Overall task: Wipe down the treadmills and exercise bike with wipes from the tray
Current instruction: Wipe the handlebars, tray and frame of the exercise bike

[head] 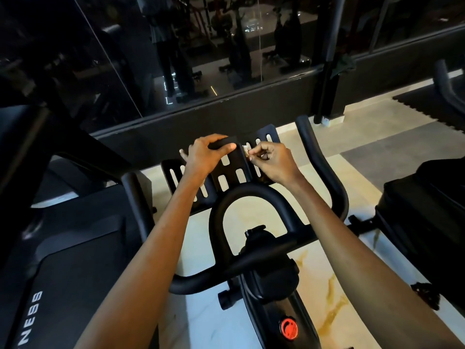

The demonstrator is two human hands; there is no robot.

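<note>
The person stands at the exercise bike (266, 273), both bare forearms reaching forward over its handlebar loop (251, 195) to the black slotted holder (267, 133) mounted ahead of the bars. The holder has a raised middle panel with a lower slotted wing on either side.

The left grip (205, 153) clasps the top edge of the holder's middle panel. Its thumb lies across the front face near the upper right corner, the other fingers are wrapped over the back, and one fingertip shows past the left edge.

The right grip (270, 157) is curled with knuckles up. It pinches a small, crumpled whitish wipe (245, 149) between thumb and fingertips. The wipe is pressed on the right wing of the holder, right at the seam where that wing meets the middle panel's right edge, near the top. The two grips are close together but apart.

Below the bars, the bike's frame runs toward the camera and carries a round red knob (288, 328). A treadmill (63, 260) with pale lettering on its deck stands just beside the bike on the left. Another black machine (422, 197) sits to the right. The pale marbled floor (327, 285) shows between them, and a dark glass wall (201, 46) reflecting gym equipment rises beyond the holder.
</note>
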